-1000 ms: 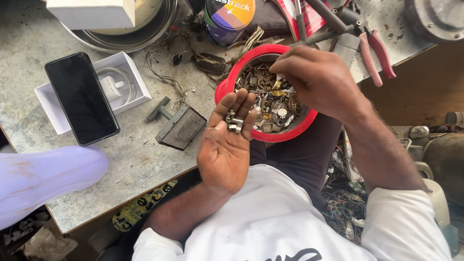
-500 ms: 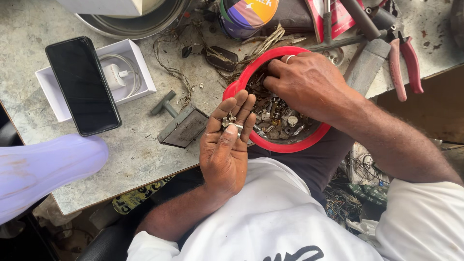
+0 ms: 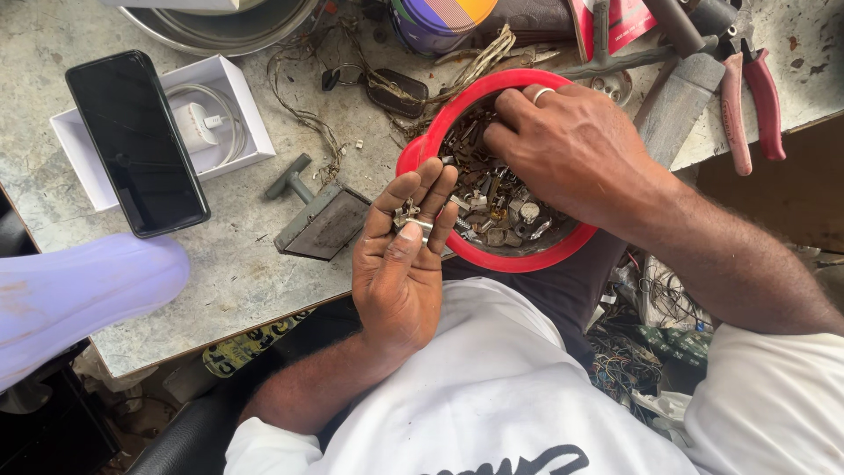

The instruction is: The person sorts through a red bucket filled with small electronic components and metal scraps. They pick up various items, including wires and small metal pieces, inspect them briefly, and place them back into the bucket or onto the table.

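Observation:
A red round bowl [image 3: 424, 149] full of small metal parts [image 3: 501, 211] rests at the near edge of a grey worktable [image 3: 220, 273], partly over my lap. My right hand [image 3: 571, 145], a ring on one finger, reaches into the bowl with its fingers curled down among the parts; what the fingertips pinch is hidden. My left hand [image 3: 400, 264] is held palm up beside the bowl's left rim, its fingers and thumb closed on a few small metal pieces [image 3: 409, 215].
A black phone [image 3: 136, 141] lies across an open white box [image 3: 242, 110] holding a charger. A grey metal block with a handle [image 3: 321, 220] sits left of the bowl. Red-handled pliers [image 3: 747, 97], a saw blade [image 3: 681, 97], wires, a metal basin [image 3: 220, 26] and a purple object [image 3: 79, 295] are around.
My right hand has gone deeper into the bowl, digging among the parts. My left hand stays beside the rim with the pieces, its thumb now over them. The view shifted slightly.

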